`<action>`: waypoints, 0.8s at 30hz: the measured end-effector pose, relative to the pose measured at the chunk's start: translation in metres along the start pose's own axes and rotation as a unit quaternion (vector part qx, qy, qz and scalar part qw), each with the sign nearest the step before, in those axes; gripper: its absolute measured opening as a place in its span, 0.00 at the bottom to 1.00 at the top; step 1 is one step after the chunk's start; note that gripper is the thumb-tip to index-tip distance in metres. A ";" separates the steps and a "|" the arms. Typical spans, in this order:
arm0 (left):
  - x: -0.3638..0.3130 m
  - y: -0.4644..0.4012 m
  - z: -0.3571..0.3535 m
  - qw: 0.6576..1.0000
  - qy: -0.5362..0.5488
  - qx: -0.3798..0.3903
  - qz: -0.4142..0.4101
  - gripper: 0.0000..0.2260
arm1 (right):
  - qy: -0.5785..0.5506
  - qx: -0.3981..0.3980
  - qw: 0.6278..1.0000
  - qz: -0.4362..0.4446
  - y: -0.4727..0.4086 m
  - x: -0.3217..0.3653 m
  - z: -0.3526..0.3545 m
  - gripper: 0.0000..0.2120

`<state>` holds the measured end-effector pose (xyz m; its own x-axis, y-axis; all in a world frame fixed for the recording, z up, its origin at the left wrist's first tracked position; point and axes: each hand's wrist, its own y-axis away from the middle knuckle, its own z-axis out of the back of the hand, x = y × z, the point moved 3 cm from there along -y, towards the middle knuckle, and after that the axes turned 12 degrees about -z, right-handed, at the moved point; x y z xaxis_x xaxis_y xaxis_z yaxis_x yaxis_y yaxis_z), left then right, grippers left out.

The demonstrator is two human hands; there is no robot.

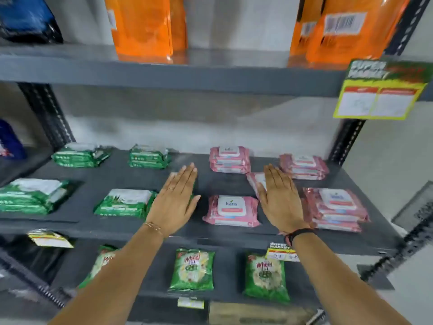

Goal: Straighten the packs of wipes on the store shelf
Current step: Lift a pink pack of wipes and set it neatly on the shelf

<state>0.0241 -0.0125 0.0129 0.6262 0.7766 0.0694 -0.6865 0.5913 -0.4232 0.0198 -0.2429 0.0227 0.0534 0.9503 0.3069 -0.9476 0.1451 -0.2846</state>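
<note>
Wipes sit in stacks across the grey shelf (117, 174): green packs (126, 202) from nine to eleven o'clock, pink packs (230, 211) from one to three. Most stacks look squared, so the job seems well along. One loose pack (256, 182), at one o'clock, lies askew and seems left to do. Left hand (177, 198) and right hand (278, 198) are flat, fingers extended, holding nothing. Packs are soft glossy film pillows with rigid white lids.

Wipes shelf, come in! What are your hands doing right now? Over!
Left hand and right hand open, flat, holding nothing. Front pink wipes pack sits between them. A loose pink pack lies askew, partly under right hand. Nothing blocking.
</note>
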 end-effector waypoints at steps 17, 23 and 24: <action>0.033 0.026 -0.111 0.984 0.135 0.111 -0.026 0.29 | 0.041 0.149 0.965 -0.213 -0.089 -0.034 -0.086 0.30; 0.042 0.020 -0.123 0.986 0.120 0.111 -0.039 0.35 | 0.014 0.164 0.957 -0.240 -0.096 -0.038 -0.086 0.27; 0.042 0.019 -0.123 0.985 0.124 0.115 -0.036 0.35 | 0.003 0.161 0.956 -0.245 -0.097 -0.039 -0.086 0.27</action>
<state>0.0826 0.0047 -0.1039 0.7278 0.6706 -0.1436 -0.6847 0.6988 -0.2070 0.1363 -0.2702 -0.0396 0.5163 0.7916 0.3267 -0.8563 0.4817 0.1862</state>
